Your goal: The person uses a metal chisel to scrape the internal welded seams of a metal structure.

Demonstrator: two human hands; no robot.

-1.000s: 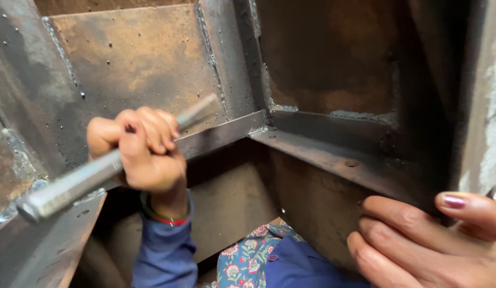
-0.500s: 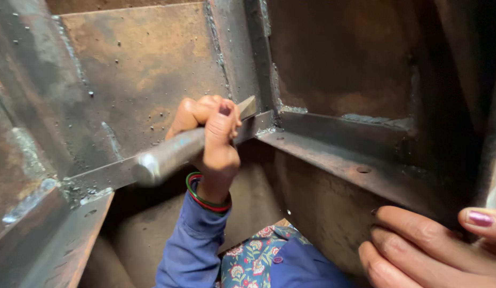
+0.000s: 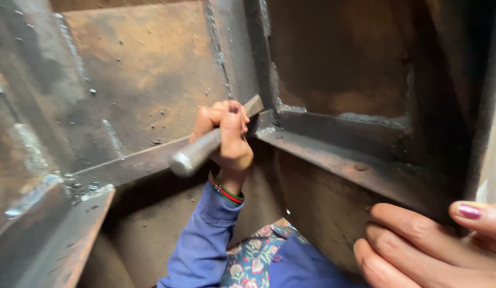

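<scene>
My left hand (image 3: 226,136) is closed around a grey metal rod (image 3: 197,152). The rod's blunt end points toward me, and its far tip (image 3: 254,104) rests at the welded corner of a rusty steel frame (image 3: 333,160). A blue sleeve and coloured bangles cover that wrist. At the bottom right, my right hand (image 3: 429,245) grips the edge of a dark steel plate (image 3: 445,133), fingers on one side and thumb on the other.
Rusty steel plates (image 3: 146,74) with weld seams and spatter enclose the space. An angled steel ledge (image 3: 66,234) juts out at the lower left. A floral garment (image 3: 258,256) shows below.
My left hand has moved right and turned the rod, so its tip now sits at the frame's corner and its blunt end points at me. The right hand has stayed on the plate edge.
</scene>
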